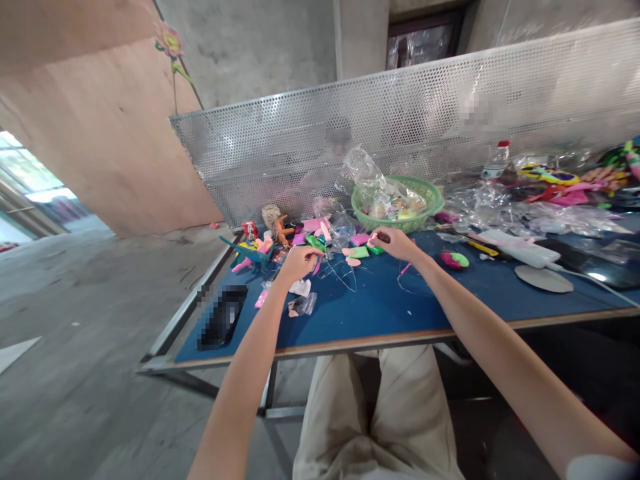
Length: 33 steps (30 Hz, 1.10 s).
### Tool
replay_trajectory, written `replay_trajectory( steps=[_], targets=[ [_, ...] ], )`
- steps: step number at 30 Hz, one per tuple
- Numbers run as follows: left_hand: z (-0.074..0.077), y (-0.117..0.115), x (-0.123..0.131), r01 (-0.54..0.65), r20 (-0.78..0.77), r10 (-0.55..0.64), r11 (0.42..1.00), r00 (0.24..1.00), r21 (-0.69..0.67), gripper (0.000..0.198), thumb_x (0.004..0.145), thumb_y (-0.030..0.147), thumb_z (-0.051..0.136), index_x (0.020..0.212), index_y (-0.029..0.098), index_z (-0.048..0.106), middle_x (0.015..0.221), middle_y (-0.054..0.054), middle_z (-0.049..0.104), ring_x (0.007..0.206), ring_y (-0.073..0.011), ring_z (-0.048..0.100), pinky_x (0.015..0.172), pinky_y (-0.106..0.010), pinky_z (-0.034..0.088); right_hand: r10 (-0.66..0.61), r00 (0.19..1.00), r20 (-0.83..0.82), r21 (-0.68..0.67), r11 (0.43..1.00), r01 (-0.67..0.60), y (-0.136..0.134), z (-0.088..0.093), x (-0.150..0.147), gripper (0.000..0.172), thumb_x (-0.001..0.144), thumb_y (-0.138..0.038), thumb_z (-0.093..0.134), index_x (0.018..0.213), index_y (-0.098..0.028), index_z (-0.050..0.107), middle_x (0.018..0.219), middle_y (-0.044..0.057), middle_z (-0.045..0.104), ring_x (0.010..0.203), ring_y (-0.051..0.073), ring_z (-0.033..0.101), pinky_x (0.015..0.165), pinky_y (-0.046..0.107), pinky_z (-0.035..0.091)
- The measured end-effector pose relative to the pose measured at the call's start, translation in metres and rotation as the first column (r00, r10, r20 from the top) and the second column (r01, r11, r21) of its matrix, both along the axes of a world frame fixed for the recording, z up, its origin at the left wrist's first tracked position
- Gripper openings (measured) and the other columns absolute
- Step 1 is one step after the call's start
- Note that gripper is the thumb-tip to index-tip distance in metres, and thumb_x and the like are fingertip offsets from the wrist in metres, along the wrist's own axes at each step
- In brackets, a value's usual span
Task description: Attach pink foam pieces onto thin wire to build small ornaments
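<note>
A: Where were the hands?
B: Right grip [395, 243] pinched a dark piece [383, 237] over the blue table [380, 307], near the green basket [434, 200]. Left grip [300, 261] was clenched beside scattered toy parts [359, 253].

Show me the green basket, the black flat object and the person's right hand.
green basket [421, 221]: head view, front wall.
black flat object [223, 319]: head view, its middle.
right hand [399, 244]: head view, back of hand.

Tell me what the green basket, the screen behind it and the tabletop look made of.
Green basket: plastic, probably; woven-look openwork wall, even glossy colour. Screen: sheet metal, dull silver, punched with regular small holes. Tabletop: blue matte covering, maybe felt or laminate, over a board whose pale edge shows.
</note>
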<state>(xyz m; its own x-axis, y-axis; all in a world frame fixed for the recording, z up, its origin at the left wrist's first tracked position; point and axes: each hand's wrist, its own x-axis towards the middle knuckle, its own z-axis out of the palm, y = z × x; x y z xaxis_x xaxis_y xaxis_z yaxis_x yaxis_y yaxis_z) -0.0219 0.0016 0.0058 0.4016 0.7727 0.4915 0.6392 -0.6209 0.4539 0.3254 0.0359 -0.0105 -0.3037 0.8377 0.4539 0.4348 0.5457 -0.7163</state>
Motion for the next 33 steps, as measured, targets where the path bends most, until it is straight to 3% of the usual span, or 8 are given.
replay_trajectory(
  steps=[9, 12, 15, 20, 23, 26, 30, 33],
  targets=[
    [0.001, 0.0, 0.001, 0.019, 0.011, -0.019, 1.0, 1.0, 0.016, 0.029, 0.09, 0.012, 0.055, 0.1, 0.02, 0.081, 0.098, -0.005, 0.082, 0.089, -0.0185, 0.077, 0.085, -0.029, 0.06, -0.015, 1.0, 0.017, 0.028, 1.0, 0.015, -0.003, 0.003, -0.002, 0.035, 0.089, -0.055, 0.069, 0.099, -0.021, 0.072, 0.092, 0.007, 0.081, 0.088, 0.027, 0.076, 0.086, 0.043, 0.06],
    [0.005, -0.005, 0.003, 0.033, 0.054, -0.035, 0.999, 0.998, 0.032, 0.027, 0.096, 0.025, 0.057, 0.114, 0.019, 0.078, 0.104, -0.007, 0.081, 0.086, -0.0184, 0.076, 0.08, -0.029, 0.06, -0.052, 0.997, 0.05, 0.122, 0.991, 0.045, -0.011, 0.011, -0.012, 0.033, 0.09, -0.05, 0.071, 0.106, -0.022, 0.074, 0.098, 0.008, 0.08, 0.091, 0.027, 0.075, 0.088, 0.044, 0.06],
    [0.009, -0.013, 0.009, 0.049, 0.13, -0.048, 0.999, 0.99, -0.001, 0.034, 0.099, 0.04, 0.059, 0.12, 0.018, 0.074, 0.1, -0.008, 0.081, 0.082, -0.0194, 0.076, 0.075, -0.029, 0.06, 0.007, 1.0, 0.029, 0.225, 0.974, -0.013, -0.022, 0.019, -0.033, 0.03, 0.095, -0.042, 0.066, 0.115, -0.021, 0.074, 0.111, 0.01, 0.079, 0.1, 0.027, 0.075, 0.092, 0.044, 0.061],
    [0.013, -0.022, 0.024, 0.16, 0.224, -0.138, 0.983, 0.965, -0.085, 0.047, 0.095, 0.048, 0.064, 0.13, 0.017, 0.069, 0.109, -0.01, 0.081, 0.09, -0.0236, 0.077, 0.081, -0.033, 0.061, 0.158, 0.975, 0.156, 0.508, 0.833, -0.217, -0.036, 0.013, -0.072, 0.037, 0.102, -0.034, 0.06, 0.137, -0.024, 0.067, 0.132, 0.012, 0.072, 0.126, 0.028, 0.066, 0.108, 0.048, 0.057],
    [0.012, -0.023, 0.031, 0.187, 0.2, -0.161, 0.976, 0.966, -0.115, 0.048, 0.094, 0.047, 0.066, 0.131, 0.016, 0.069, 0.098, -0.008, 0.081, 0.082, -0.0224, 0.076, 0.079, -0.032, 0.06, 0.177, 0.953, 0.244, 0.577, 0.764, -0.289, -0.039, 0.005, -0.084, 0.036, 0.105, -0.032, 0.056, 0.14, -0.029, 0.065, 0.135, 0.01, 0.069, 0.125, 0.024, 0.067, 0.106, 0.044, 0.06],
    [0.01, -0.021, 0.035, 0.165, 0.141, -0.15, 0.981, 0.979, -0.1, 0.039, 0.095, 0.046, 0.065, 0.119, 0.016, 0.074, 0.086, -0.005, 0.079, 0.074, -0.0202, 0.073, 0.071, -0.029, 0.057, 0.138, 0.945, 0.297, 0.634, 0.712, -0.304, -0.041, 0.003, -0.086, 0.036, 0.106, -0.031, 0.055, 0.141, -0.03, 0.065, 0.132, 0.01, 0.07, 0.122, 0.024, 0.068, 0.104, 0.044, 0.061],
    [0.009, -0.022, 0.038, 0.162, 0.144, -0.143, 0.978, 0.979, -0.128, 0.034, 0.093, 0.047, 0.067, 0.102, 0.016, 0.078, 0.071, -0.001, 0.075, 0.063, -0.0166, 0.066, 0.059, -0.025, 0.049, 0.115, 0.941, 0.318, 0.667, 0.679, -0.308, -0.041, 0.006, -0.084, 0.039, 0.104, -0.03, 0.059, 0.142, -0.029, 0.064, 0.128, 0.011, 0.072, 0.12, 0.026, 0.068, 0.102, 0.047, 0.061],
    [0.009, -0.024, 0.039, 0.212, 0.215, -0.161, 0.948, 0.963, -0.238, 0.034, 0.091, 0.048, 0.069, 0.095, 0.016, 0.077, 0.071, -0.002, 0.076, 0.064, -0.0178, 0.07, 0.06, -0.025, 0.05, 0.086, 0.931, 0.355, 0.664, 0.677, -0.316, -0.041, 0.006, -0.084, 0.038, 0.103, -0.03, 0.061, 0.141, -0.03, 0.066, 0.125, 0.011, 0.073, 0.115, 0.027, 0.069, 0.1, 0.049, 0.061]
  ],
)
